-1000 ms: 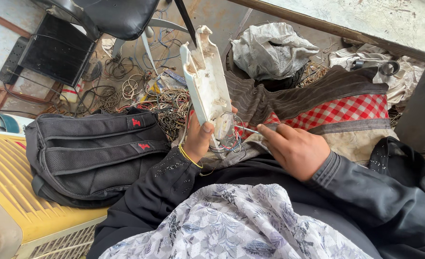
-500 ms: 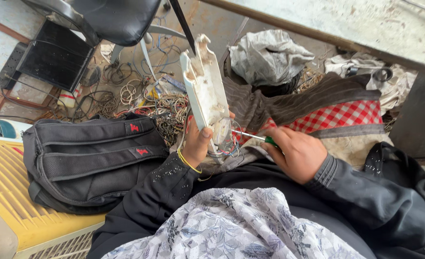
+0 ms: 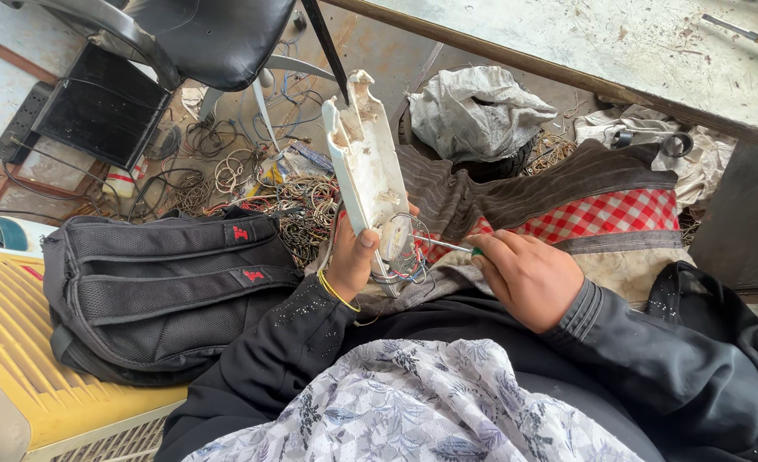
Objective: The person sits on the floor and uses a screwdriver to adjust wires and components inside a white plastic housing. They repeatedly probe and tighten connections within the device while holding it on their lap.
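My left hand (image 3: pixel 352 258) grips the lower end of a long white plastic casing (image 3: pixel 364 162), held upright and tilted away from me. Coloured wires (image 3: pixel 404 257) spill from its bottom opening. My right hand (image 3: pixel 524 275) holds a thin screwdriver (image 3: pixel 444 245) with a green handle, its metal tip pointing left into the wires at the base of the casing. Both arms wear black sleeves, and a yellow band circles my left wrist.
A black backpack (image 3: pixel 165 287) lies at the left on a yellow slatted crate (image 3: pixel 19 351). Tangled wires (image 3: pixel 250 184) cover the floor under a black chair (image 3: pixel 199 34). Striped and red-checked cloth (image 3: pixel 601 210) lies ahead, with a grey bag (image 3: pixel 477 111) and a worn tabletop (image 3: pixel 618 43) beyond.
My right hand has brought the screwdriver tip left into the wires at the casing's base. The casing has stayed upright in my left hand.
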